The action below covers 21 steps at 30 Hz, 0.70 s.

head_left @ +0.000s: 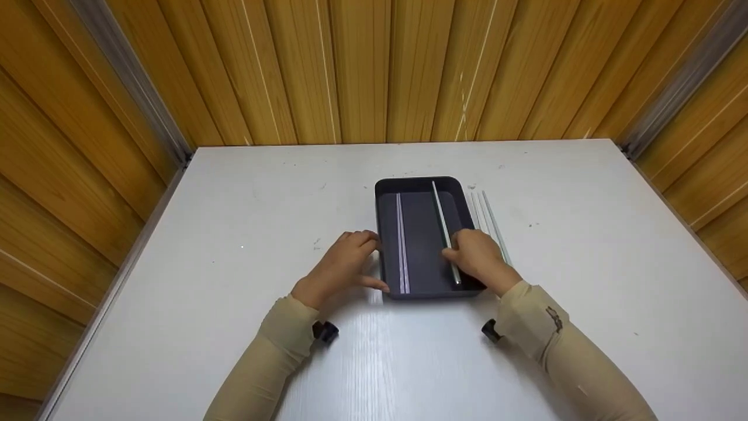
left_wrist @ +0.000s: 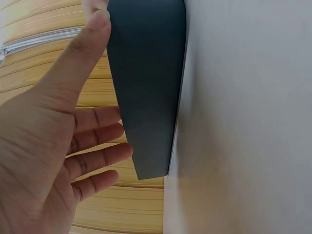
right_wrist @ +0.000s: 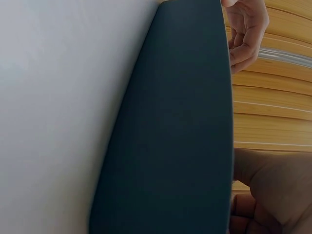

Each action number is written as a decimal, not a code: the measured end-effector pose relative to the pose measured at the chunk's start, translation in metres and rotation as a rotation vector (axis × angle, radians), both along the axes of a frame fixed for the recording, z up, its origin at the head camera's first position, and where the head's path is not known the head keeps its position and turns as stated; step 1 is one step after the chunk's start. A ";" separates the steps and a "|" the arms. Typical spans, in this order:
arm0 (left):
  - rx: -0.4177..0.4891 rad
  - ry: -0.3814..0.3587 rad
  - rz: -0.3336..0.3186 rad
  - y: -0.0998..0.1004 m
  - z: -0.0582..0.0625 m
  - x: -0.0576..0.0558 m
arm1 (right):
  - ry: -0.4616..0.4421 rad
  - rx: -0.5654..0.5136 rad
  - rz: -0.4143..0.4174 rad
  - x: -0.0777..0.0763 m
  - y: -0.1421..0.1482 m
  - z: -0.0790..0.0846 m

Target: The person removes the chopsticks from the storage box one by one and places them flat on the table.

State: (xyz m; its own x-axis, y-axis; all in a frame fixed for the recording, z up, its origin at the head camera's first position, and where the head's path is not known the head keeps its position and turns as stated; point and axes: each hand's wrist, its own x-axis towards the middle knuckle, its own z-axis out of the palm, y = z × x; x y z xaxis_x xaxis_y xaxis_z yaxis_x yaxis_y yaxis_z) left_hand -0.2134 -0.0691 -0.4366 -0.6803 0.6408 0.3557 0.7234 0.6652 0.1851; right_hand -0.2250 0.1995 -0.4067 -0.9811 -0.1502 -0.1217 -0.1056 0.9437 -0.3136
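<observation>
A dark rectangular tray [head_left: 421, 234] lies lengthwise on the table. Two purple-white chopsticks [head_left: 401, 240] rest along its left side. My right hand [head_left: 476, 254] reaches over the tray's right wall and pinches a pale green chopstick [head_left: 439, 213] near its lower end; the far tip points at the back rim. At the left wall, my left hand [head_left: 347, 263] has its thumb and fingers extended, fingertips right at the rim. In the left wrist view the same hand [left_wrist: 63, 126] is beside the tray's outer wall [left_wrist: 146, 87]. The right wrist view shows mostly tray wall [right_wrist: 170, 122], partly hiding the right hand.
Several pale chopsticks [head_left: 495, 225] lie on the table just right of the tray, partly hidden by the right hand and wrist. The white table [head_left: 263, 193] ends at wood-patterned panels [head_left: 362, 70] at the back and sides.
</observation>
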 end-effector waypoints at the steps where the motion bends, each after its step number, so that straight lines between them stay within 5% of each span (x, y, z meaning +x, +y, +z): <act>1: -0.003 0.002 0.001 0.000 0.000 0.000 | 0.001 0.000 0.001 0.000 0.001 0.000; 21: 0.001 0.000 0.000 0.001 0.001 0.000 | 0.009 0.019 -0.012 0.002 0.016 0.003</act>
State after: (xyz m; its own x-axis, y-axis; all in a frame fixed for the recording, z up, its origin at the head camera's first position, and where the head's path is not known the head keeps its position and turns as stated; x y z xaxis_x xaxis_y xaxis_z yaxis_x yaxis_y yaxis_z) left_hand -0.2136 -0.0683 -0.4356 -0.6804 0.6406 0.3560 0.7233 0.6651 0.1856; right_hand -0.2228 0.2155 -0.4034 -0.9840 -0.1360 -0.1152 -0.0969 0.9507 -0.2948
